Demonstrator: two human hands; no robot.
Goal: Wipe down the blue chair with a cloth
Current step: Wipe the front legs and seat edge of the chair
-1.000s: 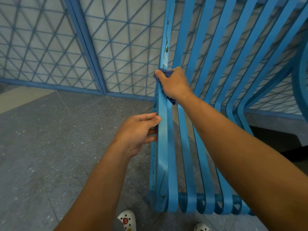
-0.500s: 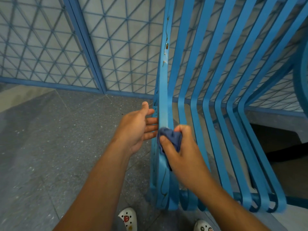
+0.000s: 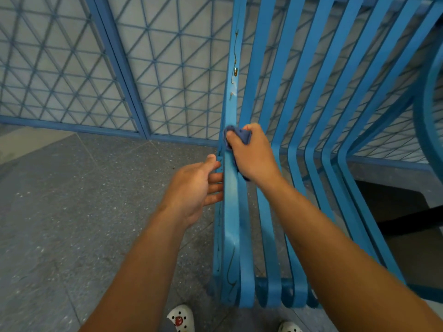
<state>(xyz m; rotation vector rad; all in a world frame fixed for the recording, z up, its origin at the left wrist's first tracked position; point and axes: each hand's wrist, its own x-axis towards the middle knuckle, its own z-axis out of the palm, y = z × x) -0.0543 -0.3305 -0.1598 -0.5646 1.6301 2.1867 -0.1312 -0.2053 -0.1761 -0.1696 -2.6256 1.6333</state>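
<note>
Blue slats form the chair [image 3: 268, 212], whose seat curves up into the back; brownish drip marks [image 3: 236, 72] run down its leftmost slat. No writing can be read anywhere. The right hand [image 3: 253, 153] clamps its fingers round a dark blue cloth [image 3: 239, 136], pressing it on that slat at the bend. The left hand [image 3: 195, 189], fingers straight and slightly apart, touches the slat's outer edge just below. A blue mesh fence [image 3: 153, 68] stands behind. White clogs [image 3: 181, 318] rest on grey speckled floor [image 3: 60, 212].
</note>
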